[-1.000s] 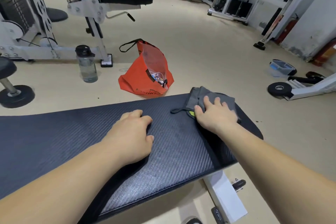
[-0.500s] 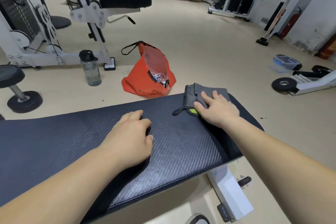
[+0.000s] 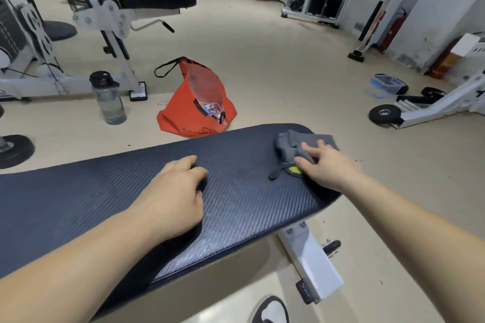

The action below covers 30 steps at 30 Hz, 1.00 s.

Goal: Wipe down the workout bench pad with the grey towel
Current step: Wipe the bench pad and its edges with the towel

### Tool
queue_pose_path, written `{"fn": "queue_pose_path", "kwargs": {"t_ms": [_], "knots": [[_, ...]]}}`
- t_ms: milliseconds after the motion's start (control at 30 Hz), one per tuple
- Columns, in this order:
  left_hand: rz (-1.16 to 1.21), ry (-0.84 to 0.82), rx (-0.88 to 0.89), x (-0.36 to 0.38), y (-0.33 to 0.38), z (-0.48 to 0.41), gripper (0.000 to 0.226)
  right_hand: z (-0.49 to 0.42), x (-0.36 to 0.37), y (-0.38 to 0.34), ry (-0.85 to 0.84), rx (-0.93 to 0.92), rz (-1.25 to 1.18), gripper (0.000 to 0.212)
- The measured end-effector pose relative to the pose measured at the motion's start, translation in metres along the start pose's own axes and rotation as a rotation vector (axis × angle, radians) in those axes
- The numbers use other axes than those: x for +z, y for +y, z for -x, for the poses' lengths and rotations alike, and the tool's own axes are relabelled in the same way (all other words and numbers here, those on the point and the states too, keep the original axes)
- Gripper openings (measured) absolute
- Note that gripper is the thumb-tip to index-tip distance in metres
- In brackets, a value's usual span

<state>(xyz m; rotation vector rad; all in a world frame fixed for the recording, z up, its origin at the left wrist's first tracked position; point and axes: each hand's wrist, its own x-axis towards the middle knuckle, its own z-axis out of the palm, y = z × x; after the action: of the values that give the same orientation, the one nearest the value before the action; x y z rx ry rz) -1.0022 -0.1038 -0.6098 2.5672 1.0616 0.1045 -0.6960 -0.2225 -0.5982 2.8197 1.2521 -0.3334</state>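
Observation:
The dark blue textured bench pad [image 3: 78, 199] stretches across the view from left to right. A crumpled grey towel [image 3: 291, 145] with a yellow-green tag and a dark loop lies on the pad's right end. My right hand [image 3: 325, 165] presses flat on the towel, fingers spread over it. My left hand [image 3: 173, 191] rests palm down on the middle of the pad, its fingers curled against the surface and holding nothing.
An orange bag [image 3: 195, 105] and a clear water bottle [image 3: 107, 98] stand on the floor beyond the bench. White gym machines [image 3: 105, 13] rise at the back left. A weight plate [image 3: 384, 113] and a plastic box [image 3: 385, 84] lie at right. The bench's white leg [image 3: 312, 262] shows below.
My right hand has slid the towel a little toward the pad's right end. The left hand stays planted on the pad. The camera has shifted slightly.

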Motion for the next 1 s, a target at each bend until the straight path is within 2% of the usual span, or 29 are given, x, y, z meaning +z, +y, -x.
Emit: {"fn": "queue_pose_path", "kwargs": {"t_ms": [100, 167, 267, 367, 433, 500, 600, 700, 833, 933, 1000], "knots": [[-0.026, -0.021, 0.014, 0.002, -0.001, 0.005, 0.041, 0.013, 0.01, -0.004, 0.05, 0.02, 0.071, 0.063], [-0.053, -0.03, 0.026, 0.003, 0.006, 0.007, 0.039, 0.04, 0.017, -0.031, 0.018, -0.126, 0.109, 0.061], [-0.121, 0.03, 0.031, 0.001, 0.017, 0.01, 0.03, 0.088, 0.026, -0.068, -0.026, -0.448, 0.14, 0.066], [-0.152, 0.07, 0.018, -0.001, 0.026, 0.015, 0.026, 0.097, 0.031, -0.056, -0.01, -0.579, 0.095, 0.079], [-0.135, 0.065, 0.013, -0.002, 0.027, 0.018, 0.025, 0.079, 0.029, -0.032, 0.007, -0.503, 0.047, 0.069], [-0.118, 0.049, 0.019, -0.002, 0.023, 0.023, 0.025, 0.056, 0.027, -0.004, 0.03, -0.315, 0.005, 0.059], [-0.101, 0.023, 0.018, -0.003, 0.015, 0.03, 0.027, 0.036, 0.03, 0.018, 0.062, -0.048, -0.011, 0.06], [-0.099, 0.016, 0.022, -0.006, 0.009, 0.034, 0.028, 0.054, 0.039, -0.006, 0.102, 0.028, 0.054, 0.059], [-0.096, 0.04, 0.0, -0.012, 0.004, 0.036, 0.028, 0.115, 0.054, -0.068, 0.118, -0.262, 0.111, 0.062], [-0.084, 0.071, -0.033, -0.016, -0.002, 0.036, 0.026, 0.133, 0.067, -0.084, 0.248, -0.546, 0.1, 0.059], [-0.071, 0.075, -0.054, -0.019, -0.009, 0.038, 0.025, 0.113, 0.058, -0.078, 0.188, -0.636, 0.108, 0.06]]}}
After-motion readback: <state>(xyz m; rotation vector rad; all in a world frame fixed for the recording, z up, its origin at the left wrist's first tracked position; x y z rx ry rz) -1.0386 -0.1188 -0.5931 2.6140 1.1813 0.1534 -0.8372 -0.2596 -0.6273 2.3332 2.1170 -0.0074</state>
